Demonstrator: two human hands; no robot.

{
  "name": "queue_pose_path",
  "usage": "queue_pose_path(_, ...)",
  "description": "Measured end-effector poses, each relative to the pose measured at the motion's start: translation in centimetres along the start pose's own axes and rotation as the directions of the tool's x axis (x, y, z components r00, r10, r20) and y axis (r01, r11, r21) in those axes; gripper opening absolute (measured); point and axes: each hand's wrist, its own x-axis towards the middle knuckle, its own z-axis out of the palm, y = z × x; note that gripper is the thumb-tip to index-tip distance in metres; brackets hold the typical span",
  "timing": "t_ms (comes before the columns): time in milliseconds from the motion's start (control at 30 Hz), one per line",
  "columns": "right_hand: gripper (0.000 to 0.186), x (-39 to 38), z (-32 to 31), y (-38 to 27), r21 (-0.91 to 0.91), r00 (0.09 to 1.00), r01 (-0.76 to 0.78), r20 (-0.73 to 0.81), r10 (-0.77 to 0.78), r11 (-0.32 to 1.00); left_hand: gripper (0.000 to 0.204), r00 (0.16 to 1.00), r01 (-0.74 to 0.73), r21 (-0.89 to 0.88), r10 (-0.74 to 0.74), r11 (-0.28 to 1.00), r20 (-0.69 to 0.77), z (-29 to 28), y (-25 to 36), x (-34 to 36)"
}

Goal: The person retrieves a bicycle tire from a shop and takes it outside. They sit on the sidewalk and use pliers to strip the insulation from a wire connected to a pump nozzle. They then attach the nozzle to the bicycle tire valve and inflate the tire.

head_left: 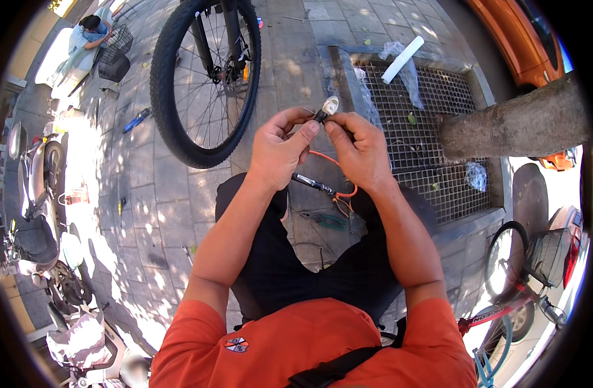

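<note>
Being pinched by both hands [278, 150] [364, 154], a small pale-tipped part [330, 105], held just right of the bicycle wheel [228, 77].

Under me spread grey rectangular paving slabs [285, 45]. The black, knobbly-tyred spoked bicycle wheel [163, 84] stands on them. Left of that wheel I see a slim blue-and-black tool [136, 121]; on the wheel's near side lie a small yellow-and-black object [121, 205] to its left and teal-handled pliers [330, 221] to its right. Right of the wheel, a square-meshed metal grating [392, 115] carries a white cylindrical roll [403, 59] and crumpled clear plastic [411, 90].
</note>
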Motion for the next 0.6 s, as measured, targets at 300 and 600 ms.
queue_pose_path(300,0.02,-0.3,0.2,-1.2,0.21,0.944,-0.329,0.101,0.314,0.921,0.02,0.756,-0.571,0.577,0.648,0.584,0.091,0.3,-2.2,0.3)
queue_pose_path(600,0.032,0.0,0.6,-1.5,0.39,0.937,-0.341,0.069,0.342,0.855,0.021,0.587,-0.683,0.653,0.778,0.327,0.224,0.7,-2.6,0.6)
